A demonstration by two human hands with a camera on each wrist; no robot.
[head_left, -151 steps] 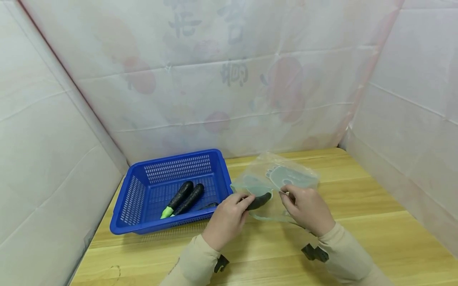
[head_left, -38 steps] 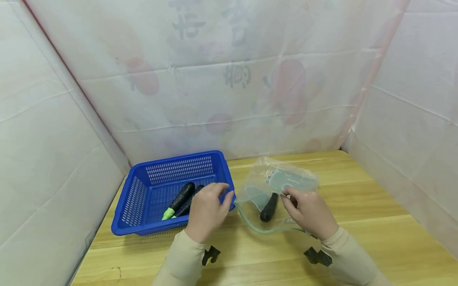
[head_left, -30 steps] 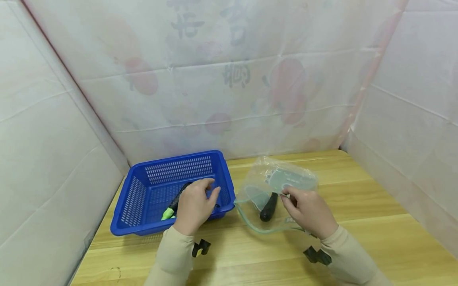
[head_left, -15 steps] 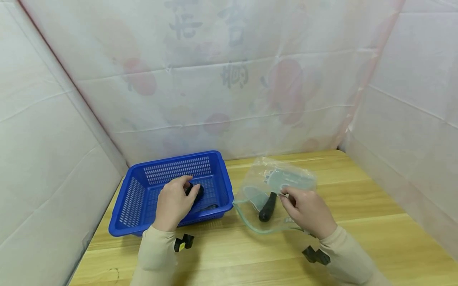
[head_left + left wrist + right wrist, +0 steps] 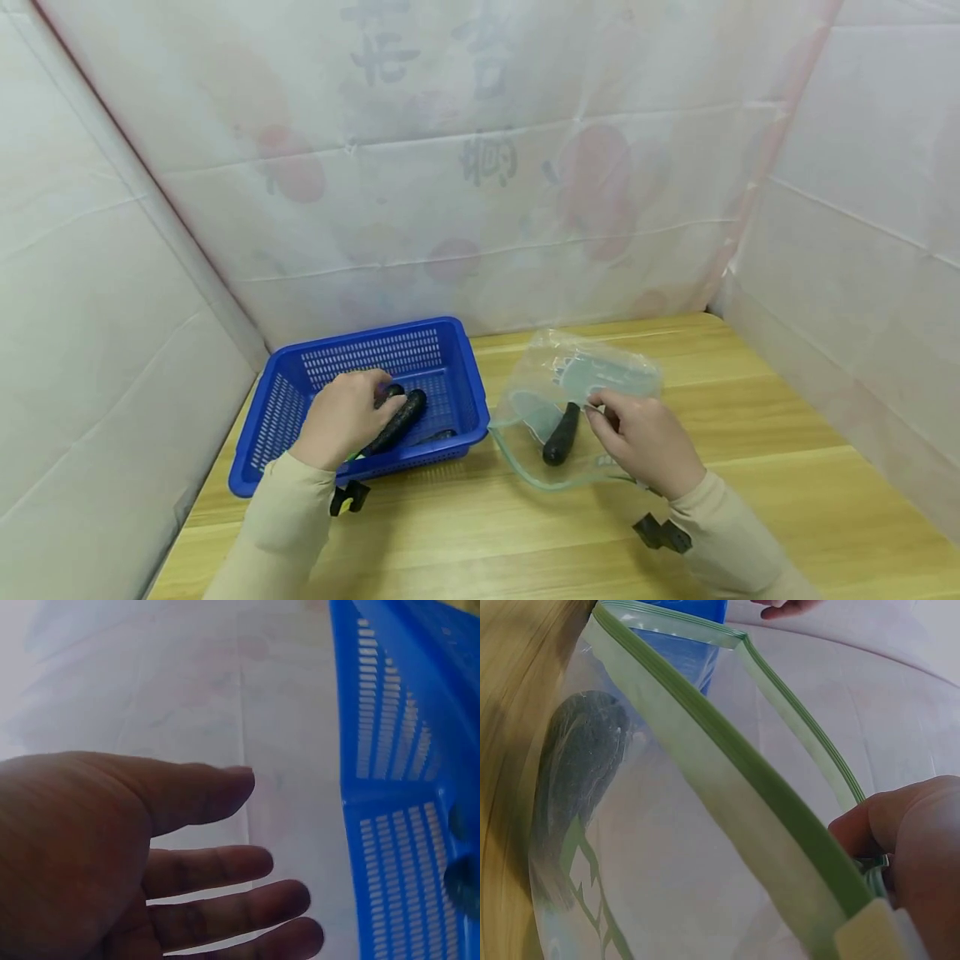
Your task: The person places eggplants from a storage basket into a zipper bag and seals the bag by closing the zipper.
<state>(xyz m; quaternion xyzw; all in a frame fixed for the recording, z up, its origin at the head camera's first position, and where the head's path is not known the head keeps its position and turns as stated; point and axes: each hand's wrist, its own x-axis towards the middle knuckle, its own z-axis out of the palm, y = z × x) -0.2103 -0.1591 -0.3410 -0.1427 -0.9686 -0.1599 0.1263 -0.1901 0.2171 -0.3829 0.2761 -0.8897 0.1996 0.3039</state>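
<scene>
My left hand [image 5: 347, 417] is over the left part of the blue basket [image 5: 468, 367]; in the left wrist view its fingers [image 5: 232, 911] are extended and hold nothing. Beneath and beside it lie dark eggplants [image 5: 401, 421], one partly covered by the hand. Another dark piece [image 5: 441, 435] shows low by the basket's front wall. My right hand [image 5: 645, 437] pinches the rim of a clear zip bag [image 5: 525, 400] with a green seal strip [image 5: 727, 754], keeping its mouth spread. Inside the bag rests one eggplant [image 5: 562, 435].
The basket stands on a wooden table [image 5: 510, 533], left of the bag. White printed cloth [image 5: 420, 208] encloses the table at the back and both sides. A black wrist mount [image 5: 662, 533] sits under the right cuff.
My left hand let an eggplant go in the bag, then moved left over the basket and slightly past the eggplants there. The right hand has kept its grip on the bag rim.
</scene>
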